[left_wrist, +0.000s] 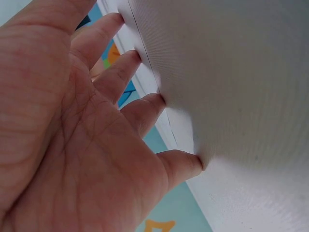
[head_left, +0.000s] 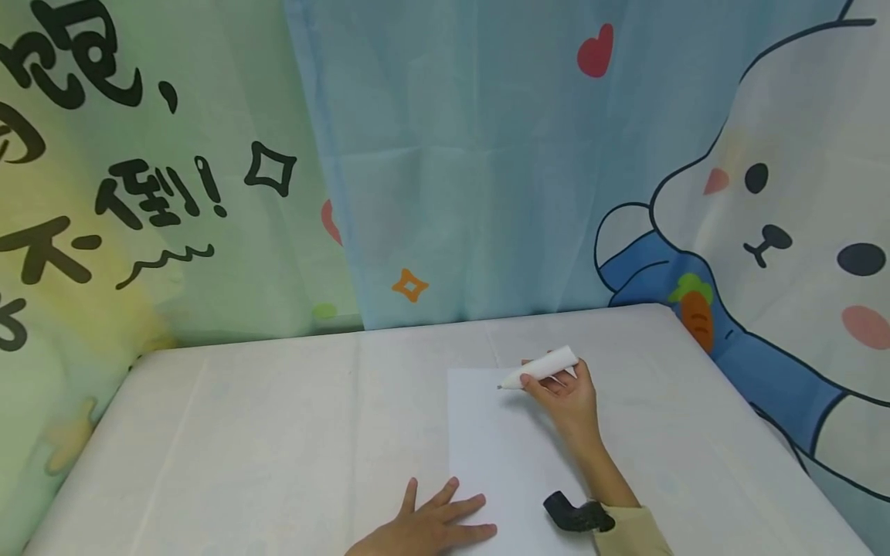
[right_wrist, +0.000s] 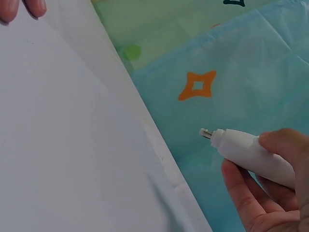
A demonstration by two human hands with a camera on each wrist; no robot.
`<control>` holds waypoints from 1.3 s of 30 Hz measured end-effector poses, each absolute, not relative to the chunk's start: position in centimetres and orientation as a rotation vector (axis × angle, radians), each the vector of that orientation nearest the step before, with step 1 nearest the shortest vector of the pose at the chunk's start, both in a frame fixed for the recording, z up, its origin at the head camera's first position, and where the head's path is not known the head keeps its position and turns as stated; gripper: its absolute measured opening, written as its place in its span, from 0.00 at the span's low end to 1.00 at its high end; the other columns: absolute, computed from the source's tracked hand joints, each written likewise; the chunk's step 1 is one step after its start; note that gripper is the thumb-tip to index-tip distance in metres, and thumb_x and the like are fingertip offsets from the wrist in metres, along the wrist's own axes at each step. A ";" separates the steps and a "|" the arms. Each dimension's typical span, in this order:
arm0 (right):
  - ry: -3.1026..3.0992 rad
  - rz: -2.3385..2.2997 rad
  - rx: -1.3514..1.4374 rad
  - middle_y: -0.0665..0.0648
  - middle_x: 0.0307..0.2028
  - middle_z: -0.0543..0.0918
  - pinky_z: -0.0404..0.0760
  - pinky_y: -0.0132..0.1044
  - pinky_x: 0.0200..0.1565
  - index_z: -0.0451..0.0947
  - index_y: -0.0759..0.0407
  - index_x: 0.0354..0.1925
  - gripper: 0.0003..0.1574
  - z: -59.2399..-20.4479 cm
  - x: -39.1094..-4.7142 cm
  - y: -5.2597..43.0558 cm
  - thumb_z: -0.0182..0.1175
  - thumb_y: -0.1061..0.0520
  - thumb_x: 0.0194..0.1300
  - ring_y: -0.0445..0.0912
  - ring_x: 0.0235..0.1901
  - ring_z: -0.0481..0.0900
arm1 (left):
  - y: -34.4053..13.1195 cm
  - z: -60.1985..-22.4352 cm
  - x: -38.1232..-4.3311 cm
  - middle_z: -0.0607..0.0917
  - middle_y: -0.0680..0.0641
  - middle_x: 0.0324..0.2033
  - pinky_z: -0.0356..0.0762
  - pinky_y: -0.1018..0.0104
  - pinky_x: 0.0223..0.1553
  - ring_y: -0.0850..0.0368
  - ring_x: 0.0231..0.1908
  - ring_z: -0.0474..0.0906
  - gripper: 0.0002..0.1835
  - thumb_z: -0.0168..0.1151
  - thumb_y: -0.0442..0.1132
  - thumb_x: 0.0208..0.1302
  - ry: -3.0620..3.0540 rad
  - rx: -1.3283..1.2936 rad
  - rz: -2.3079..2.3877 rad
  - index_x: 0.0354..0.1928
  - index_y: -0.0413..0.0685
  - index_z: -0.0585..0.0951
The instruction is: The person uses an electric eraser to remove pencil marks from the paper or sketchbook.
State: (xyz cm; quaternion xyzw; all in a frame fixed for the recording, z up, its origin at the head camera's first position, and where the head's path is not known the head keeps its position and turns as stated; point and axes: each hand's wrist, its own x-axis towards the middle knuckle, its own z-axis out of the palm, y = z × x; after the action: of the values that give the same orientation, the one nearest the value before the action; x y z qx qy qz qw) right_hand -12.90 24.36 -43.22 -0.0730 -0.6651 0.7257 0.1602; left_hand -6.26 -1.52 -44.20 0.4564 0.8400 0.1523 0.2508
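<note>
My right hand (head_left: pixel 572 401) pinches a white electric eraser (head_left: pixel 545 367) between thumb and fingers, held above the upper part of a white paper sheet (head_left: pixel 487 440). In the right wrist view, the electric eraser (right_wrist: pixel 253 153) has a tapered body and a thin metal holder with a small white tip, pointing left, apart from the paper. My left hand (head_left: pixel 427 529) rests with spread fingers at the sheet's lower left. The left wrist view shows this palm (left_wrist: pixel 96 159) raised and the fingertips touching the white surface. No marks can be made out on the sheet.
A white-covered table (head_left: pixel 264 432) extends on both sides of the sheet. Behind it hang a blue curtain (head_left: pixel 452 193) and a green printed one (head_left: pixel 243 270). A black strapped device (head_left: pixel 573 516) sits on my right wrist, beside a beige sleeve (head_left: pixel 633 533).
</note>
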 end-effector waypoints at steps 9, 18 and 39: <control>-1.857 2.035 -0.167 0.42 0.35 0.87 0.82 0.30 0.39 0.63 0.68 0.51 0.29 -42.9 -12.6 25.5 0.64 0.77 0.55 0.37 0.36 0.86 | -1.2 -44.0 -6.4 0.59 0.61 0.73 0.51 0.27 0.62 0.51 0.75 0.47 0.32 0.56 0.63 0.65 2.260 1.202 0.372 0.71 0.75 0.65; -1.724 2.136 -0.175 0.46 0.36 0.87 0.82 0.29 0.40 0.67 0.68 0.51 0.28 -42.9 -12.8 26.4 0.61 0.80 0.54 0.39 0.37 0.86 | -1.4 -44.1 -6.3 0.59 0.61 0.74 0.49 0.27 0.62 0.50 0.75 0.46 0.33 0.57 0.62 0.64 2.251 1.196 0.402 0.71 0.75 0.65; -1.707 2.120 -0.140 0.50 0.40 0.83 0.83 0.34 0.39 0.66 0.64 0.53 0.27 -43.3 -12.7 28.3 0.59 0.79 0.58 0.40 0.39 0.85 | -1.7 -44.2 -6.2 0.58 0.61 0.74 0.50 0.26 0.62 0.49 0.75 0.47 0.34 0.57 0.63 0.64 2.272 1.236 0.414 0.72 0.75 0.64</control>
State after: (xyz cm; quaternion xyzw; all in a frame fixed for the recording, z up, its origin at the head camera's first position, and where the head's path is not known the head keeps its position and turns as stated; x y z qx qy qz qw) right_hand -12.73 28.25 -43.33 -0.0502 -0.6128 0.7611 0.2065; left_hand -6.15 -1.65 -44.15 0.4560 0.8380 0.1529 0.2580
